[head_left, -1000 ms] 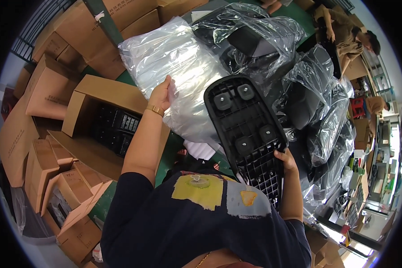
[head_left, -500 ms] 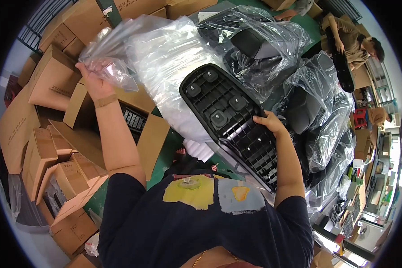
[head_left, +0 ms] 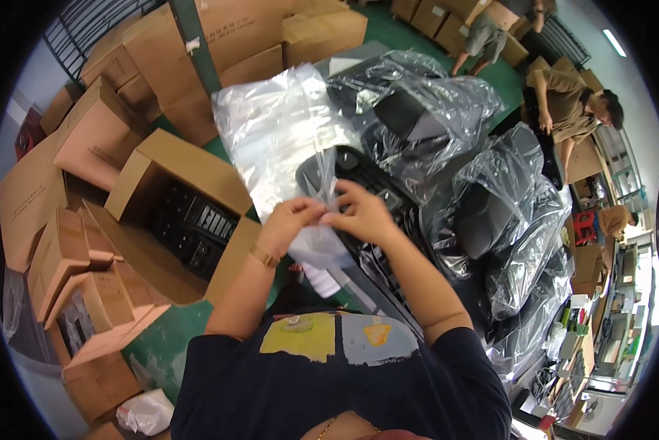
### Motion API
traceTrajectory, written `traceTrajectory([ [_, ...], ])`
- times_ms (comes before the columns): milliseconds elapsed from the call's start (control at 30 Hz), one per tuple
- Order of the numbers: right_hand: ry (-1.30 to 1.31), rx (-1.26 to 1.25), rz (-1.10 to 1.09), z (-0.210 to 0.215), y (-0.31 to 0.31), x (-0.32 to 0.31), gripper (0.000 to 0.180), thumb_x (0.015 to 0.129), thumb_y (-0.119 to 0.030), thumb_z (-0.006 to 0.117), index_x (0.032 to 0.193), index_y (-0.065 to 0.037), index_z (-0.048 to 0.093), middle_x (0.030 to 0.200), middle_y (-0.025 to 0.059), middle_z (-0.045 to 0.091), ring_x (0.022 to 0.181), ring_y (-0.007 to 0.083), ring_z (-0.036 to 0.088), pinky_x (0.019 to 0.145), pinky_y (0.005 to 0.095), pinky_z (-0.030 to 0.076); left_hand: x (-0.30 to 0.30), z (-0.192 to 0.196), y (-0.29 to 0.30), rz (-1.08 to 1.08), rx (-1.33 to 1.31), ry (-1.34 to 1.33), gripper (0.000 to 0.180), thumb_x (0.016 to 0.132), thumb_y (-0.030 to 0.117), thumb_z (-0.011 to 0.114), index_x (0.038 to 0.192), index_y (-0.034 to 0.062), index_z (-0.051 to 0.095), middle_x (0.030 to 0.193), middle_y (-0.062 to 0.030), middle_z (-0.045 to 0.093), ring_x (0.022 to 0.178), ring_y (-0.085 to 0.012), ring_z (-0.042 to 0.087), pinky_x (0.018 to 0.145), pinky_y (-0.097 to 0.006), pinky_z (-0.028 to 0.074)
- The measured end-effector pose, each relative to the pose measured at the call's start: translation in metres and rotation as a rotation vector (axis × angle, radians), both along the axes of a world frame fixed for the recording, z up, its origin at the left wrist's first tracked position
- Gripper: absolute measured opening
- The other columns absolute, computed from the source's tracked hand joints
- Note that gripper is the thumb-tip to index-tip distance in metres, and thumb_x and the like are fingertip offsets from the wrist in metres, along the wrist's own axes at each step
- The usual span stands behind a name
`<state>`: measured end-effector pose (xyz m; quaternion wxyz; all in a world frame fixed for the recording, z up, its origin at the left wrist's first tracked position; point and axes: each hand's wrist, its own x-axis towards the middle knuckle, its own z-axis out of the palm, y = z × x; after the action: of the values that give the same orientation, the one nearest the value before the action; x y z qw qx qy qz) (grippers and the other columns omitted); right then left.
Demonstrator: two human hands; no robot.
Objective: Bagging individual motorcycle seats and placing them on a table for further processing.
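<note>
My left hand (head_left: 291, 222) and my right hand (head_left: 360, 212) meet in front of my chest, both pinching the edge of a clear plastic bag (head_left: 282, 139) that stands up above them. A black plastic part (head_left: 366, 183) with a ribbed grid lies behind and under my right hand, partly hidden by the bag and my forearm. I wear a gold bracelet (head_left: 264, 256) on my left wrist.
An open cardboard box (head_left: 186, 220) with black parts stands at my left, among several more boxes (head_left: 65, 242). Bagged black parts (head_left: 505, 220) pile up on my right. Two other people (head_left: 564, 103) work at the far right near stacked boxes.
My left hand has come down from the upper left with the bag to meet my right hand. The black part has dropped from upright in my right hand to lying behind the bag.
</note>
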<state>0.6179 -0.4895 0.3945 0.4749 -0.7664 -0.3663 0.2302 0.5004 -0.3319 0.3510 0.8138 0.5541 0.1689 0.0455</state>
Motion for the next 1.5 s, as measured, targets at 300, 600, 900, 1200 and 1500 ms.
traceTrajectory([
  [300,-0.119,-0.101,-0.227,-0.018,0.031,0.066,0.018,0.075,-0.019,0.071,0.079,-0.003,0.063,0.065,0.0056,0.065,0.050,0.0089,0.055,0.045,0.0240,0.041,-0.020,0.025,0.082,0.243,-0.745,-0.286,0.018,0.091,0.018,0.051,0.075,0.0129,0.046,0.064,0.0044,0.042,0.055,-0.0080,0.040,0.057,-0.026,0.039],
  [600,0.860,0.321,-0.118,0.067,0.087,0.094,0.010,0.087,-0.012,0.057,0.092,-0.004,0.054,0.080,0.0072,0.062,0.046,0.0032,0.040,0.039,0.0151,0.030,-0.021,-0.095,0.126,0.580,0.869,0.184,0.023,0.085,0.022,0.062,0.078,0.0038,0.049,0.063,-0.0067,0.048,0.059,-0.0232,0.052,0.057,-0.035,0.043],
  [900,-1.129,0.604,0.180,0.137,0.176,0.100,0.028,0.076,-0.012,0.070,0.065,-0.003,0.046,0.059,0.0059,0.048,0.054,0.0204,0.048,0.050,0.0287,0.040,0.004,0.054,0.181,0.615,-0.177,-1.005,0.008,0.090,0.015,0.052,0.089,0.0078,0.057,0.080,-0.0038,0.057,0.071,-0.0169,0.055,0.067,-0.033,0.048],
  [1200,-0.442,-0.786,0.133,-0.055,0.089,0.156,0.030,0.088,-0.033,0.046,0.102,-0.013,0.063,0.101,0.0195,0.063,0.093,0.0373,0.061,0.080,0.0444,0.048,0.045,-0.091,0.074,0.137,0.791,-0.040,0.026,0.087,0.022,0.055,0.105,0.0043,0.057,0.103,-0.0192,0.053,0.093,-0.0365,0.055,0.079,-0.042,0.045],
  [1500,-0.585,-0.929,0.091,-0.069,0.092,0.160,0.023,0.082,-0.019,0.048,0.097,-0.008,0.062,0.097,0.0208,0.064,0.091,0.0396,0.062,0.076,0.0457,0.049,0.059,-0.074,0.047,0.003,0.795,0.351,0.057,0.092,0.050,0.037,0.118,0.0005,0.046,0.110,-0.0274,0.055,0.099,-0.0426,0.056,0.082,-0.046,0.045],
])
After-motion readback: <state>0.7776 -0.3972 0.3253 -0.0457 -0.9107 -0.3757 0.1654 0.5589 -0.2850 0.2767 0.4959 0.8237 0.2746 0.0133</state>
